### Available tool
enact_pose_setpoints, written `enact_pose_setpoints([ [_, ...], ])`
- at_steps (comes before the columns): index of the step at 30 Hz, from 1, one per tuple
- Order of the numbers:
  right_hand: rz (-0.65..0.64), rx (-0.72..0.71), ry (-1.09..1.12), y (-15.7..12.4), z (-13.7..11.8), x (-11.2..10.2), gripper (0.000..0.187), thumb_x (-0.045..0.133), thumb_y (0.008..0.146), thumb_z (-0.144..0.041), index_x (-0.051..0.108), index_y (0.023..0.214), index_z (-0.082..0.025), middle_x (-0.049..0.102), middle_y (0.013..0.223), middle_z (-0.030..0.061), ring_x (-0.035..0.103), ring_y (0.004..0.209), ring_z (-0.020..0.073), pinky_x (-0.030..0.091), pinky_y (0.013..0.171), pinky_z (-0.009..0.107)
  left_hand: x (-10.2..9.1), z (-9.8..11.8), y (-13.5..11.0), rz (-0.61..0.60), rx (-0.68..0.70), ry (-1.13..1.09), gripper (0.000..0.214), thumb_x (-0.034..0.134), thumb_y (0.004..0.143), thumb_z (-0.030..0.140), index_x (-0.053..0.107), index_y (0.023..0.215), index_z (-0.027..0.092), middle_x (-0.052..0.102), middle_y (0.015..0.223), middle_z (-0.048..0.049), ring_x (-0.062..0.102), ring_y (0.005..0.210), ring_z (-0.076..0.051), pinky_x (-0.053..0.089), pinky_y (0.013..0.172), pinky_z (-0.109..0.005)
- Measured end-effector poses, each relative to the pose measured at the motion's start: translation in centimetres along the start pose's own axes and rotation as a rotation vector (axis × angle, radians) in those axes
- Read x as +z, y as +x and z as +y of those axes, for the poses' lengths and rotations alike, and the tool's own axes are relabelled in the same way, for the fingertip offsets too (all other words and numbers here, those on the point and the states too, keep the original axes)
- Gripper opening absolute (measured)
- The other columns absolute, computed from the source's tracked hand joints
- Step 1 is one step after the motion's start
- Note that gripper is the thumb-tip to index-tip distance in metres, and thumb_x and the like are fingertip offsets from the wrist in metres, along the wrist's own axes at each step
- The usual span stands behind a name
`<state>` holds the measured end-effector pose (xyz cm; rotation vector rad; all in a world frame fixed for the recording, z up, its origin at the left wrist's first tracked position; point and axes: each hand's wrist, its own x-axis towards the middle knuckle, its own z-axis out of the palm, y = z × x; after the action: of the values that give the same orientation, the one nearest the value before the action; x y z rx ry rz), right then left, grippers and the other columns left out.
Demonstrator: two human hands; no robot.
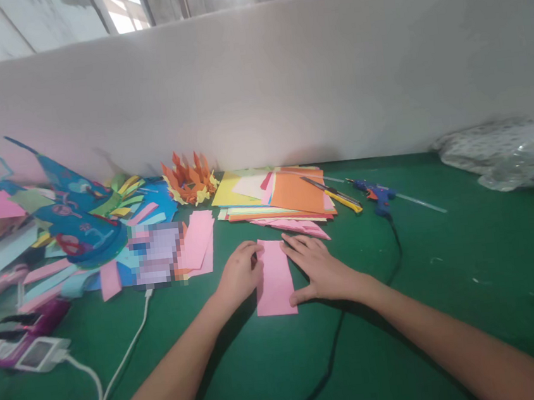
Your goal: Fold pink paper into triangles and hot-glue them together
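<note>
A folded pink paper strip lies flat on the green table, long side pointing away from me. My left hand is curled at the strip's left edge, fingertips pinching or pressing its upper left corner. My right hand lies flat with fingers spread along the strip's right edge, thumb near its lower right corner. Both hands touch the paper.
A stack of coloured paper sheets lies just behind, with a yellow utility knife and a blue glue gun whose black cord runs toward me. Pink sheets, paper crafts and an orange paper crown crowd the left. Plastic bags sit far right.
</note>
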<state>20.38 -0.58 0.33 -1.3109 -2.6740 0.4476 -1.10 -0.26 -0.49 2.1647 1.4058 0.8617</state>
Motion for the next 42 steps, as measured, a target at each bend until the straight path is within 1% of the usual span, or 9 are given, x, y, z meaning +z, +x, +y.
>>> enact_pose_setpoints([
  [4, 0.058, -0.037, 0.018, -0.3, 0.2, -0.2, 0.092, 0.051, 0.063, -0.08, 0.046, 0.134, -0.021, 0.026, 0.148, 0.0155, 0.023, 0.13, 0.04, 0.021, 0.103, 0.058, -0.1, 0.0, 0.0, -0.008, -0.033, -0.007, 0.029, 0.049, 0.074, 0.004, 0.063, 0.096, 0.016, 0.061, 0.105, -0.0085, 0.061, 0.085, -0.018, 0.051, 0.081, -0.033],
  [9, 0.072, -0.147, 0.169, -0.8, -0.6, -1.0, 0.038, 0.046, 0.086, -0.056, 0.071, 0.099, -0.03, 0.056, 0.119, 0.0053, 0.041, 0.112, 0.0263, 0.03, 0.096, 0.046, -0.2, 0.1, 0.0, -0.016, -0.028, 0.004, 0.027, 0.05, 0.075, 0.005, 0.064, 0.094, 0.017, 0.062, 0.104, -0.0081, 0.061, 0.085, -0.018, 0.052, 0.079, -0.032],
  [14, 0.083, -0.282, 0.134, -0.5, -0.7, -1.0, 0.044, 0.041, 0.093, -0.045, 0.071, 0.069, -0.024, 0.058, 0.084, 0.0028, 0.046, 0.085, 0.0176, 0.034, 0.083, 0.036, -0.3, -0.1, 0.0, -0.023, -0.021, 0.001, 0.027, 0.049, 0.076, 0.006, 0.064, 0.096, 0.016, 0.062, 0.106, -0.0085, 0.061, 0.081, -0.017, 0.053, 0.076, -0.032],
  [19, 0.241, -0.143, -0.074, 0.4, 1.2, -0.3, 0.041, 0.036, 0.095, -0.042, 0.073, 0.092, -0.025, 0.052, 0.075, 0.0039, 0.042, 0.076, 0.0177, 0.032, 0.072, 0.033, -0.5, 0.0, 0.0, -0.041, -0.015, -0.027, 0.027, 0.049, 0.076, 0.006, 0.065, 0.096, 0.015, 0.062, 0.109, -0.0092, 0.063, 0.082, -0.017, 0.054, 0.075, -0.031],
  [23, 0.277, -0.084, -0.155, 1.0, 2.0, 0.4, 0.037, 0.037, 0.095, -0.04, 0.064, 0.116, -0.025, 0.051, 0.079, 0.0058, 0.043, 0.078, 0.0192, 0.034, 0.072, 0.033, -0.6, 0.1, -0.1, -0.041, -0.004, -0.014, 0.03, 0.048, 0.075, 0.004, 0.064, 0.098, 0.015, 0.062, 0.11, -0.0089, 0.063, 0.085, -0.017, 0.053, 0.078, -0.03],
  [27, 0.301, -0.044, -0.177, 1.2, 1.9, 0.7, 0.037, 0.039, 0.094, -0.035, 0.06, 0.122, -0.021, 0.052, 0.081, 0.0081, 0.045, 0.079, 0.0214, 0.037, 0.075, 0.036, -0.4, -0.1, 0.0, -0.026, -0.028, -0.03, 0.03, 0.049, 0.074, 0.004, 0.063, 0.097, 0.016, 0.062, 0.109, -0.008, 0.062, 0.078, -0.015, 0.053, 0.076, -0.03],
  [30, 0.313, -0.062, -0.094, 1.0, 1.7, 0.7, 0.037, 0.039, 0.093, -0.027, 0.055, 0.126, -0.02, 0.054, 0.09, 0.0105, 0.047, 0.085, 0.0231, 0.04, 0.078, 0.039, -0.6, -0.3, 0.2, -0.009, -0.148, -0.125, 0.028, 0.053, 0.071, 0.005, 0.064, 0.095, 0.015, 0.062, 0.106, -0.0074, 0.059, 0.068, -0.012, 0.051, 0.071, -0.028],
  [35, 0.294, -0.219, 0.19, 0.6, 1.6, 0.7, 0.045, 0.038, 0.092, -0.016, 0.042, 0.136, -0.025, 0.061, 0.098, 0.0087, 0.053, 0.086, 0.02, 0.043, 0.076, 0.035, -1.2, -0.7, 0.7, -0.032, -0.499, -0.539, 0.039, 0.062, 0.071, 0.021, 0.06, 0.108, 0.011, 0.056, 0.063, 0.0013, 0.049, 0.053, -0.009, 0.038, 0.052, -0.021],
  [42, 0.335, -0.331, 0.411, 0.4, 1.2, 0.8, 0.03, 0.042, 0.095, -0.026, 0.062, 0.117, -0.026, 0.068, 0.092, 0.0063, 0.059, 0.084, 0.0169, 0.044, 0.075, 0.031, -1.3, -0.1, 0.7, -0.052, -0.565, -0.901, 0.055, 0.074, 0.062, 0.028, 0.058, 0.113, 0.011, 0.058, 0.066, 0.0011, 0.049, 0.056, -0.008, 0.038, 0.057, -0.021],
])
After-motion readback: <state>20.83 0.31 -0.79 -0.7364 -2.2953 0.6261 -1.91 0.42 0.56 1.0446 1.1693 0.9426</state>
